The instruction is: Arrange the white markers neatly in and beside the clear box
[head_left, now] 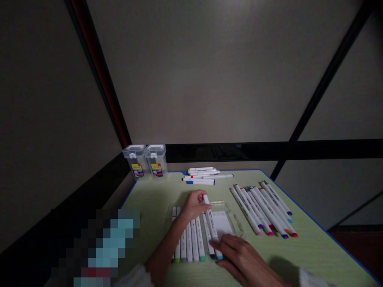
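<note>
A white marker [211, 223] with light blue ends lies slanted over a clear plastic tray [230, 207]. My left hand [193, 206] pinches its far end between thumb and fingers. At the near end, my right hand [239, 255] has its fingers closed around the blue tip. Just left of it, a marker with a black end [206, 233] rests in the tray. Beneath my left forearm, a row of white markers [189, 243] with green and grey ends fills the tray's left side; some are partly hidden. A white insert [222, 223] shows on the tray's right side.
Several white markers [263, 209] with coloured ends lie in a slanted group at the right. More markers [202, 176] lie at the table's back. Two lidded clear plastic boxes [156, 161] stand at the back left corner. The green table [155, 195] has a blue edge, with a wall behind.
</note>
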A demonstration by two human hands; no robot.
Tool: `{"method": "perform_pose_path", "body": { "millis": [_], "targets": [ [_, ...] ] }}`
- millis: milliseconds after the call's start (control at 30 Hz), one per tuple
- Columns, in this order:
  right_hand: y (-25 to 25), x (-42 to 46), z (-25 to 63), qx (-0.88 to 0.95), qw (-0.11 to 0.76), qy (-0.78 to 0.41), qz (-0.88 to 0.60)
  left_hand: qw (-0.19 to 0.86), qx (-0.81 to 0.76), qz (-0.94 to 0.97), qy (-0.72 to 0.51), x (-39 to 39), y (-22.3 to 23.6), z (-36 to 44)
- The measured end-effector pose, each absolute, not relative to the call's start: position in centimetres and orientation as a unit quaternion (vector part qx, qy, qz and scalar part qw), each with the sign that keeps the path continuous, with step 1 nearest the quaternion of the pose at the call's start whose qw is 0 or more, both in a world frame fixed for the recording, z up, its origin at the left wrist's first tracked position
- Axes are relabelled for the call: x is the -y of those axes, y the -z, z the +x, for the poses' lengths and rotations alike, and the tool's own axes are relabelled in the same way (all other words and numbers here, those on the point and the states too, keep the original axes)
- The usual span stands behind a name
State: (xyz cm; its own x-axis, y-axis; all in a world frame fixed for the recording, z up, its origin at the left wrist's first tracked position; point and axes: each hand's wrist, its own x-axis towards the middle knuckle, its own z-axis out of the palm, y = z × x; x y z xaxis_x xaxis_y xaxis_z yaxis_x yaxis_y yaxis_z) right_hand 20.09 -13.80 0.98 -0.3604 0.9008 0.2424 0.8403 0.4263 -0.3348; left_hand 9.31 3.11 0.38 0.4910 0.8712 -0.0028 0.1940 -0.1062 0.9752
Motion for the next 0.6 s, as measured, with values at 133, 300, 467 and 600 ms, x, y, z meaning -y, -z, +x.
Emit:
{"method": "perform_pose_path", "body": {
  "millis": [133, 300, 467, 600],
  "targets": [
    [-1.0, 13.8, 20.1, 0.823, 0.206, -0.056, -0.526, 0.587, -0.379, 0.648, -0.303, -3.0, 0.0, 9.6],
    [-1.0, 13.8, 20.1, 0.827, 0.194, -0.05, -0.526, 0.614, -0.375, 0.631, -0.291, -2.2, 0.2, 9.8],
    [-0.9, 13.8, 20.1, 0.823, 0.197, -0.049, -0.53, 0.68, -0.309, 0.639, -0.184, -1.2, -0.6, 9.5],
    [-0.9, 13.8, 20.1, 0.821, 0.2, -0.05, -0.532, 0.709, -0.274, 0.636, -0.129, -0.7, -1.3, 9.3]
  ]
}}
